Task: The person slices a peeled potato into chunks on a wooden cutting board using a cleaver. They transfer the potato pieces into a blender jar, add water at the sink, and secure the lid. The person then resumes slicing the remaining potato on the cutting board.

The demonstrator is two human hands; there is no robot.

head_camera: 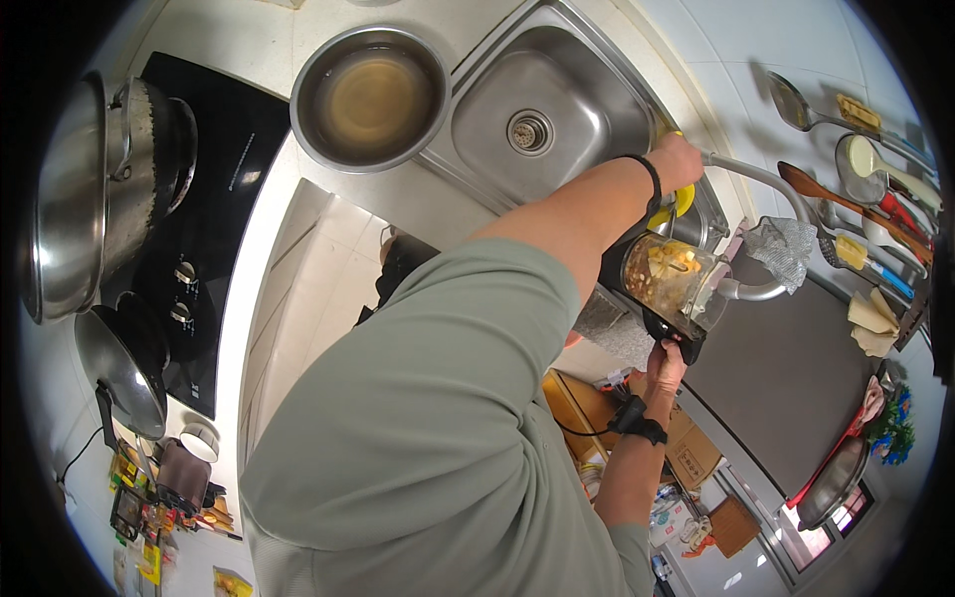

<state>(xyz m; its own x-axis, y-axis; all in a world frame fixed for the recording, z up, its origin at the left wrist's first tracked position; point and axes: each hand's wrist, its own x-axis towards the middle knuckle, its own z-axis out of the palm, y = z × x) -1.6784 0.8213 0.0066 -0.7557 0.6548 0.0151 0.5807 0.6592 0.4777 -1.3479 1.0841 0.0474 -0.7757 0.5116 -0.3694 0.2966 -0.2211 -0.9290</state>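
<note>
My left hand point(675, 162) is closed at the near end of the grey faucet pipe point(768, 175), beside the sink rim; the part under my fingers is hidden. The pipe curves round so that its other end is at the mouth of a clear jug point(664, 276). Yellow chunks and brownish bits like beans or nuts lie inside the jug, which is tilted. My right hand point(666, 364) grips the jug's black handle point(675, 332). Partly behind my left wrist, a yellow item point(683, 203) shows in a smaller sink basin point(697, 220).
The large steel sink basin point(552, 89) has a drain strainer. A steel bowl point(371, 98) of cloudy liquid stands beside it. A large steel pot point(82, 201) sits on the black hob point(224, 186). Silvery mesh cloth point(780, 250) hangs on the faucet. Utensils point(869, 194) hang along the wall.
</note>
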